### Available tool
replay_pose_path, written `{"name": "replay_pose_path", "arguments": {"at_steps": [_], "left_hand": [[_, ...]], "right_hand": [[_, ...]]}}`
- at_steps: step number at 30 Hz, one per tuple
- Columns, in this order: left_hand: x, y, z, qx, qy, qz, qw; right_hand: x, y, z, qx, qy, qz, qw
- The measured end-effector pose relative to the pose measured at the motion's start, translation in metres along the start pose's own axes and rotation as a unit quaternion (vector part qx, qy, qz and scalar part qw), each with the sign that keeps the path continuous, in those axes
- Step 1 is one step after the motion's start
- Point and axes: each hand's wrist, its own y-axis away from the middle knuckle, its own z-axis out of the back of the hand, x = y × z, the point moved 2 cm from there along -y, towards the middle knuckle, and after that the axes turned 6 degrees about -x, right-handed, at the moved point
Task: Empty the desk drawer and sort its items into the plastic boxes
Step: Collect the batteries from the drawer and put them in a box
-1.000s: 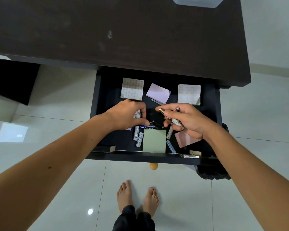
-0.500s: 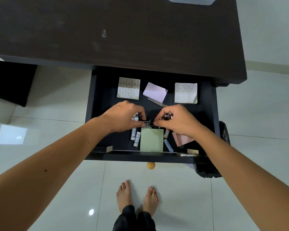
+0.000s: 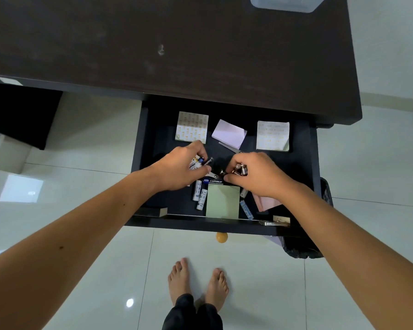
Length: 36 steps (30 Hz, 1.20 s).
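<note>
Drawer: dark open desk drawer (image 3: 141, 163), pulled out under the dark wooden counter (image 3: 153, 44); both hands inside, mid-drawer.
L hand: left hand (image 3: 177, 170), fingers curled round a bunch of small white and blue batteries (image 3: 196, 163); batts poke out between thumb and fingertips, one dark-ended cell sticking toward centre.
R hand: right hand (image 3: 260, 175), fingers clenched on a cluster of copper-topped batteries (image 3: 241, 169); thumb and forefinger tip also at a small round-headed metal piece (image 3: 222, 172), can't tell if pinched or just touching.
Loose batts: white AA cells (image 3: 199, 192) lie on drawer floor just below L hand, beside a pale green sticky-note pad (image 3: 222, 202); blue-black pack w/ white lettering (image 3: 214, 181) sits between the two hands, at pad's top edge.
Back row: two patterned note pads (image 3: 192, 127), (image 3: 273, 135), lilac pad (image 3: 229, 133) between them.
Box: clear plastic box (image 3: 286, 3) at counter's far edge, well apart from hands.
</note>
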Motion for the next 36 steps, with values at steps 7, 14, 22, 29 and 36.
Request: {"name": "replay_pose_path", "arguments": {"at_steps": [7,14,22,29,36], "left_hand": [[-0.001,0.004,0.000,0.023,0.033,-0.008,0.999],[-0.005,0.001,-0.007,0.051,-0.019,-0.012,0.998],[-0.001,-0.009,-0.017,0.048,-0.072,-0.038,0.996],[-0.004,-0.005,-0.021,0.042,-0.158,-0.067,0.984],[-0.014,-0.012,-0.023,0.043,-0.227,-0.053,0.971]], "right_hand": [[-0.007,0.014,0.010,0.069,-0.264,-0.092,0.958],[-0.013,0.023,0.012,0.051,-0.414,-0.170,0.893],[-0.017,0.028,0.011,0.067,-0.374,-0.171,0.909],[-0.013,0.025,0.008,0.082,-0.360,-0.158,0.916],[-0.010,0.023,0.006,0.095,-0.351,-0.167,0.916]]}}
